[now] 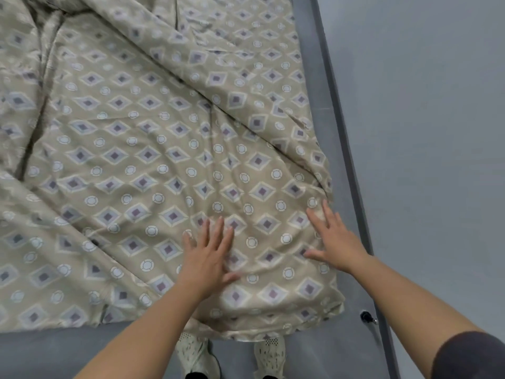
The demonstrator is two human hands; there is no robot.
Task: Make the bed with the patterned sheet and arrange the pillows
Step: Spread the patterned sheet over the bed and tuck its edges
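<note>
Nearest to us, below both wrists, two pale speckled knit shoes (196, 354) poke out from under the hem, and a dark sleeve (470, 356) covers our right upper arm. Our left hand (209, 258) and our right hand (334, 242) both lie palm down with the fingers straight and spread. They press flat on the patterned sheet (123, 160) and grip nothing. The right hand sits at the sheet's right border, the left a little inward of it. The sheet is a thin, slightly glossy beige cloth printed with rows of grey-lilac diamonds and small white rings. Under and between the hands it lies fairly smooth, with fine wrinkles fanning out from the fingers. Its near hem, behind the wrists, hangs in a soft folded edge. A smooth grey surface (54, 348) shows behind the left wrist below that hem; we cannot tell whether it is the bed or the floor. Just left of the right forearm a small black knob (366, 316) sits on a grey strip (314, 77). The strip runs away beyond the right hand alongside the sheet, bounded by a darker raised rim (337, 110). Right of that rim spreads a plain pale grey expanse (437, 132). Beyond the fingertips the sheet rises into long diagonal folds, and far ahead and left of the left hand it bunches into deep, shadowed creases.
</note>
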